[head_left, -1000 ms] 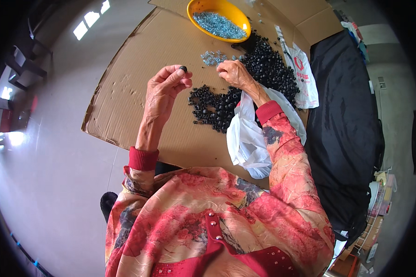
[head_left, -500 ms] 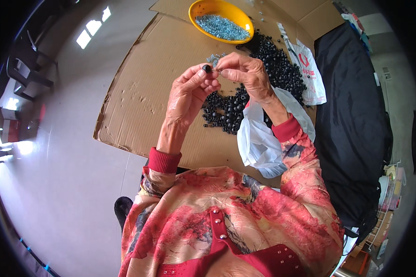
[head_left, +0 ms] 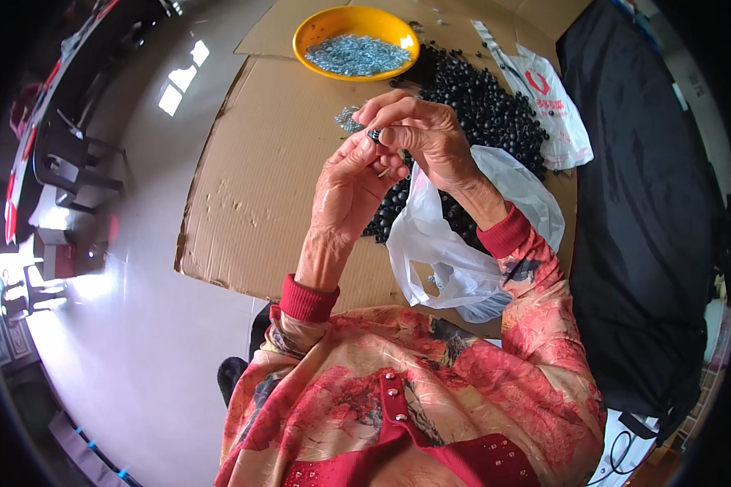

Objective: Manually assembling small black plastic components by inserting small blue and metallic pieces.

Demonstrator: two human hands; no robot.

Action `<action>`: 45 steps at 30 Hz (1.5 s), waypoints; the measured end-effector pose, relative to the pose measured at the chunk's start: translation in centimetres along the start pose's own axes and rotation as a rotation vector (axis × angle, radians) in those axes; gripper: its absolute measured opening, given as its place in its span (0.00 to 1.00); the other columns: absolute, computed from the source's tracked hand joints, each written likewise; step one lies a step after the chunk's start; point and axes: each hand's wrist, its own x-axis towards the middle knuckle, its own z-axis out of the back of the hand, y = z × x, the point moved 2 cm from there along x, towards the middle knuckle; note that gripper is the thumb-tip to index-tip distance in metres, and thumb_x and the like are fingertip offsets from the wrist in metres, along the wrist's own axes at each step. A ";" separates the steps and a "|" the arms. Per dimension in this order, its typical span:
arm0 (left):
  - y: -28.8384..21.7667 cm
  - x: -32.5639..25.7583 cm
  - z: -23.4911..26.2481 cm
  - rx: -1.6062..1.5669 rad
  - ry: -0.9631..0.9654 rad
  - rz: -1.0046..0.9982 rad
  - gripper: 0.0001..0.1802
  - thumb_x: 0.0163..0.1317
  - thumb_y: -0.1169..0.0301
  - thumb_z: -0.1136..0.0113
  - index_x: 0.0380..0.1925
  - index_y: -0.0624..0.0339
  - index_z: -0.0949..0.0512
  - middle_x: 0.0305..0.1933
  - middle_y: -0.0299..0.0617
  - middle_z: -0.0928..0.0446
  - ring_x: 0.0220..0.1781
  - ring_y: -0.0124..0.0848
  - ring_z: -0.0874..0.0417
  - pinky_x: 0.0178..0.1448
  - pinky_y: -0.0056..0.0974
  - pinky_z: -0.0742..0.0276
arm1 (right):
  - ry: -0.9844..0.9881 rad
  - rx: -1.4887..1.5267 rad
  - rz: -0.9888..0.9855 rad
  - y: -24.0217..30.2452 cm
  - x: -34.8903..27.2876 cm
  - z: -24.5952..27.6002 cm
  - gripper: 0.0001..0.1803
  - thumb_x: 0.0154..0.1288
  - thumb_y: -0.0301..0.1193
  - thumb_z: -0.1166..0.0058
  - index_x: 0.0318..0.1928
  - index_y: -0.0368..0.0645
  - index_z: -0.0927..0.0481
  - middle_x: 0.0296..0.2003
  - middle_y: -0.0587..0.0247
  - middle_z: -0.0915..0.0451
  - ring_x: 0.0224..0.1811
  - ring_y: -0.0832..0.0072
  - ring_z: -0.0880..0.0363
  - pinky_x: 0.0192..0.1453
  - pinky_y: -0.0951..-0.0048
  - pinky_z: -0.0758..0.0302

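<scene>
1. The small black piece (head_left: 374, 136) is at the upper middle of the frame; my left hand (head_left: 343, 188) pinches it between thumb and fingers.
2. My right hand (head_left: 436, 144) has its fingertips close together against it; whether they grip anything, I cannot tell.
3. I judge it light, stiff and slippery, hardly fragile; its outer sides seem the best hold.

One yellow bowl (head_left: 349, 76), two white bags (head_left: 418, 231), black beads (head_left: 487, 101) and blue beads (head_left: 357, 55) beyond counting
</scene>
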 end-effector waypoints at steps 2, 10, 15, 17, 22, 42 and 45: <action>0.6 0.4 -0.3 0.002 -0.010 0.015 0.10 0.63 0.69 0.50 0.41 0.64 0.29 0.33 0.39 0.26 0.35 0.30 0.23 0.45 0.39 0.24 | -0.013 0.021 0.014 -0.1 -0.3 0.7 0.06 0.56 0.24 0.45 0.35 0.40 0.20 0.42 0.58 0.25 0.48 0.71 0.27 0.50 0.74 0.29; 0.3 1.7 0.6 0.098 -0.079 -0.016 0.10 0.63 0.69 0.50 0.40 0.64 0.29 0.32 0.39 0.25 0.36 0.29 0.23 0.45 0.39 0.24 | 0.029 -0.113 -0.063 0.7 0.5 1.8 0.07 0.57 0.26 0.46 0.36 0.39 0.22 0.40 0.60 0.26 0.42 0.78 0.27 0.47 0.78 0.28; -1.2 2.0 2.0 0.181 -0.075 -0.080 0.10 0.62 0.69 0.51 0.40 0.63 0.26 0.37 0.41 0.23 0.39 0.30 0.23 0.50 0.43 0.27 | -0.097 -0.176 -0.080 -0.2 2.2 2.3 0.07 0.59 0.30 0.47 0.37 0.41 0.21 0.33 0.66 0.22 0.34 0.82 0.25 0.38 0.80 0.27; -2.1 2.0 2.8 0.134 -0.107 -0.117 0.10 0.62 0.70 0.50 0.39 0.64 0.26 0.35 0.41 0.24 0.37 0.30 0.23 0.48 0.41 0.26 | 0.023 -0.377 -0.153 -1.3 2.5 3.9 0.07 0.59 0.30 0.47 0.35 0.41 0.21 0.31 0.68 0.22 0.32 0.82 0.25 0.37 0.79 0.28; -2.8 2.2 3.7 0.077 -0.128 -0.192 0.10 0.62 0.70 0.49 0.39 0.64 0.26 0.35 0.42 0.23 0.36 0.30 0.23 0.46 0.39 0.25 | 0.487 -1.142 -0.223 -8.0 0.9 7.3 0.01 0.46 0.22 0.50 0.21 0.39 0.26 0.23 0.61 0.24 0.28 0.66 0.26 0.38 0.67 0.29; -2.0 2.3 4.3 0.041 -0.164 -0.168 0.12 0.62 0.67 0.50 0.40 0.63 0.26 0.34 0.39 0.24 0.35 0.28 0.26 0.48 0.40 0.28 | 0.768 -1.545 0.031 -8.8 -0.5 5.8 0.03 0.44 0.21 0.46 0.19 0.41 0.25 0.21 0.59 0.25 0.33 0.66 0.25 0.43 0.65 0.32; -2.0 2.3 4.1 0.076 -0.176 -0.175 0.11 0.62 0.67 0.50 0.40 0.63 0.26 0.35 0.38 0.24 0.34 0.28 0.26 0.48 0.40 0.28 | 0.712 -1.501 0.102 -9.2 -0.5 5.6 0.03 0.43 0.21 0.48 0.19 0.41 0.28 0.21 0.58 0.26 0.32 0.63 0.27 0.42 0.63 0.34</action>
